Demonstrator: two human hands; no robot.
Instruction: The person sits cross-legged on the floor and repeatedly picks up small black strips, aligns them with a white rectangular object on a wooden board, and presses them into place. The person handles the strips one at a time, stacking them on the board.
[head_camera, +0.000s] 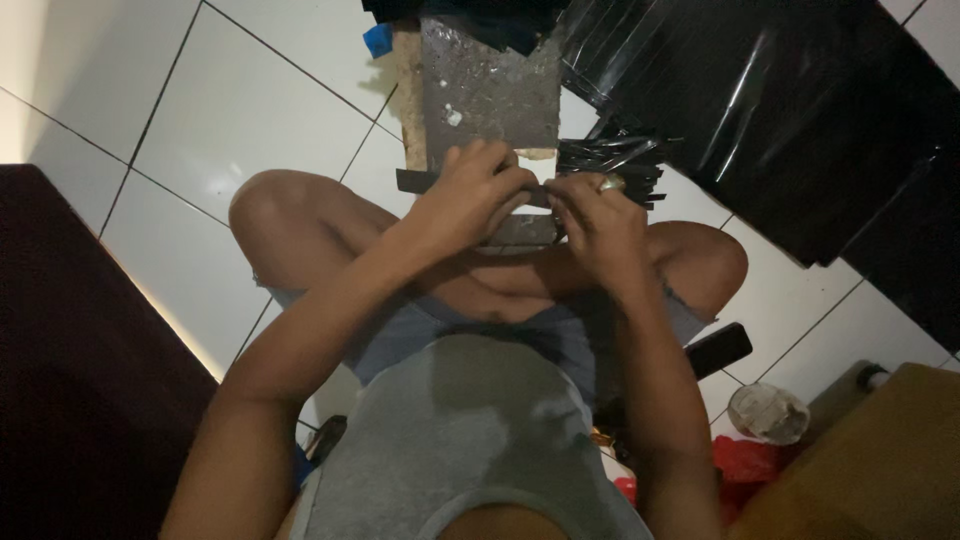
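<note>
We sit cross-legged on the white tiled floor (250, 110), and both our hands meet over a worn grey board (490, 90). Our left hand (475, 195) has its fingers clamped on a thin dark strip (415, 182) at the board's near edge; our right hand (595, 215) pinches its other end. A stack of similar black strips (610, 160) lies just beside it, with black plastic sheeting (800, 120) beyond.

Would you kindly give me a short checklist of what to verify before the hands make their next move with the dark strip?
1. Left hand grips dark strip: ok.
2. Right hand on the same strip: ok.
3. Strip lies flat across the grey board: cannot tell, hands cover it.
4. Pile of strips beside right hand: ok.
5. Black plastic sheet clear of the hands: ok.
</note>
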